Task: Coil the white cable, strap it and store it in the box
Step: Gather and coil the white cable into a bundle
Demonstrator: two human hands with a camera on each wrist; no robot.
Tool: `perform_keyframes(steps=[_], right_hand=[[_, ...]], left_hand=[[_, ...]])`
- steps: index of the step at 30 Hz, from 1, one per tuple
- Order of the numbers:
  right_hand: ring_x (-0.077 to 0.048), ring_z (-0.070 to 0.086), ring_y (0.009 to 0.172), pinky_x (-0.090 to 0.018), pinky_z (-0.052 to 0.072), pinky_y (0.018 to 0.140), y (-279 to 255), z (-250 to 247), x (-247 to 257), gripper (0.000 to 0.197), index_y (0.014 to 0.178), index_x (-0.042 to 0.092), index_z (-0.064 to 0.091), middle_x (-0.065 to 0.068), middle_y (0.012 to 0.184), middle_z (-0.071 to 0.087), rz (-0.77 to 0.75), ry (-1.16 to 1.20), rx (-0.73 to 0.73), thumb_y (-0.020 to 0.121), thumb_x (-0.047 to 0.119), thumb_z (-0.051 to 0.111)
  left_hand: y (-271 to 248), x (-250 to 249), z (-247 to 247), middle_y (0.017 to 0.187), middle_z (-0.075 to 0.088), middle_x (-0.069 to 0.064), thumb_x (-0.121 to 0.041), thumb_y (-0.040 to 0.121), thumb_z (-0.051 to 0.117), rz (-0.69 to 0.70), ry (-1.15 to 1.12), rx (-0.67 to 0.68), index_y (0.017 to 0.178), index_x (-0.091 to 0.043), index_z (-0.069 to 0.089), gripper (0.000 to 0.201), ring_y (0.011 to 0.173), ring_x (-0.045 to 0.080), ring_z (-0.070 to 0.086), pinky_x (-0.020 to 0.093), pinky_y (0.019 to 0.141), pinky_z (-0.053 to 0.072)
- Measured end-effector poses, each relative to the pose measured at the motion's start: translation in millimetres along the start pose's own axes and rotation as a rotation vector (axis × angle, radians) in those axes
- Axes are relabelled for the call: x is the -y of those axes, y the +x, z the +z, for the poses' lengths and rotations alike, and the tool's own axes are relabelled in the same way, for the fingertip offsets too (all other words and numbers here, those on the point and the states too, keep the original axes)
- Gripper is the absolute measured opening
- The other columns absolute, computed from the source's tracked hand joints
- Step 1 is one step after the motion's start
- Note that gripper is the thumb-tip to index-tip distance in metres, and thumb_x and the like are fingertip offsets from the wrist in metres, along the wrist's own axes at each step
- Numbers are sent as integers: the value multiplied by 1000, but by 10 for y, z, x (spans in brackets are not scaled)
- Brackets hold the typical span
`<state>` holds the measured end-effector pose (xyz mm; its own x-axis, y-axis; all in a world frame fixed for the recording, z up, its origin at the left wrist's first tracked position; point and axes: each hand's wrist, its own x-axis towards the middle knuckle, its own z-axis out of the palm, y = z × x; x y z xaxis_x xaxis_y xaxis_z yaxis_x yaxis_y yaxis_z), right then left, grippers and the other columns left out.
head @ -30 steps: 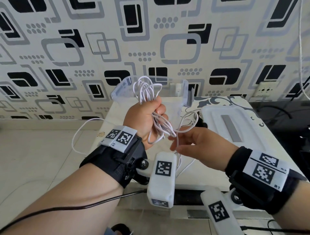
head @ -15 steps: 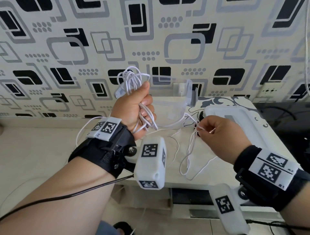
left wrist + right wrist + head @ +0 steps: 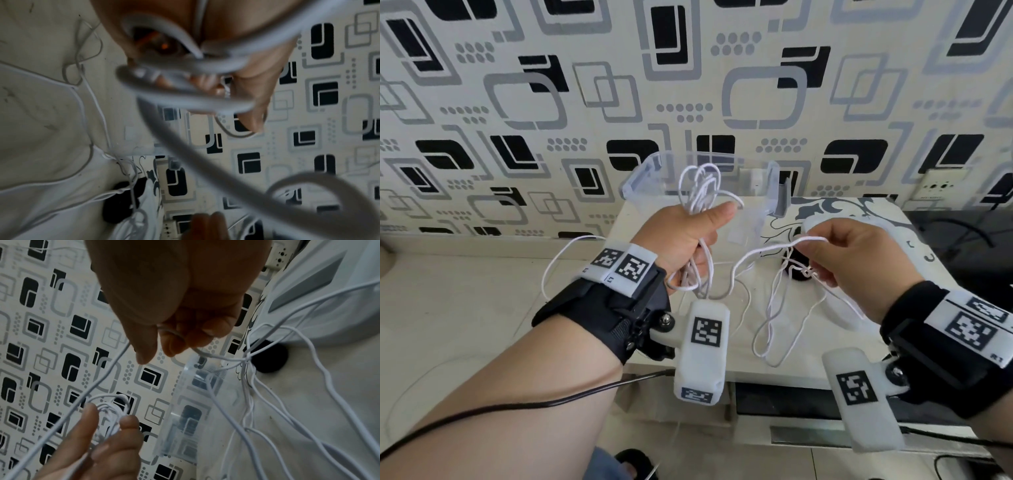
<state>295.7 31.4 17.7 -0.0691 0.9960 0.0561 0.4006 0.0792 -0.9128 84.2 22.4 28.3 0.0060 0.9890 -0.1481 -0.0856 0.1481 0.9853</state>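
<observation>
Coiling is in hand, strapping not begun. The left hand is fisted round a bundle of white cable loops, raised before the clear plastic box. The right hand pinches a loose strand, slack trailing onto the table. Next, in my judgement: lay that strand over the bundle. Only the right wrist view shows a tangle beside a black object.
</observation>
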Motion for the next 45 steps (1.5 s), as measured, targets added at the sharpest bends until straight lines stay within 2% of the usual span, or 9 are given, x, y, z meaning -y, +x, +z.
perform_keyframes(steps=[4,8,10,15,20,26,34,38,45], right_hand=[[-1,39,34,-9,33,40,8,9,7,14,71,11,64,13,37,49,21,0,-16,80,21,66],[-1,38,31,-16,33,43,29,13,12,14,69,11,63,14,34,47,65,-3,-47,80,19,63],[-2,37,31,-20,31,46,41,9,8,13,68,11,62,13,35,47,89,15,-52,80,17,62],[-2,38,31,-22,30,47,42,-5,-6,11,73,8,65,12,35,48,98,33,-51,79,18,62],[-2,40,33,-22,32,49,20,-7,0,8,70,15,64,12,38,50,68,68,-19,77,18,64],[-14,45,46,-24,38,50,8,6,30,16,71,13,59,2,53,56,28,264,31,84,4,58],[-14,46,50,-25,39,51,-65,68,69,29,66,15,62,2,56,59,-59,253,159,93,15,50],[-13,48,51,-24,40,52,-84,92,71,26,74,18,67,4,59,62,-63,242,187,93,15,50],[-17,50,56,-27,41,56,-90,105,84,26,80,19,67,3,67,65,-88,283,157,95,14,47]], left_hand=[[-33,20,71,39,38,-5,-81,27,73,-7,292,46,37,-23,45,65,35,16,34,23,43,29],[-71,34,174,42,43,0,-87,23,65,8,465,148,43,-20,48,72,38,19,40,24,42,35],[-60,47,210,50,42,4,-83,25,70,-12,486,193,63,-8,54,86,45,21,40,28,48,37],[-75,62,300,49,42,-2,-38,57,83,-74,493,246,64,-19,50,39,39,13,39,22,43,36],[-87,54,327,50,46,-2,-10,78,69,-86,550,185,77,-18,51,19,32,7,41,15,36,34],[-65,70,294,61,51,6,-14,77,65,-70,532,66,78,-17,55,11,36,15,44,21,39,36],[-32,60,261,54,49,-1,-14,78,61,44,428,-82,61,-19,59,18,38,16,44,19,38,33],[-50,73,269,63,58,2,-17,72,65,50,368,-35,62,-26,63,13,52,16,47,27,53,40],[-93,84,299,50,60,-10,-14,84,66,46,402,53,79,-25,64,12,50,6,52,22,53,44]])
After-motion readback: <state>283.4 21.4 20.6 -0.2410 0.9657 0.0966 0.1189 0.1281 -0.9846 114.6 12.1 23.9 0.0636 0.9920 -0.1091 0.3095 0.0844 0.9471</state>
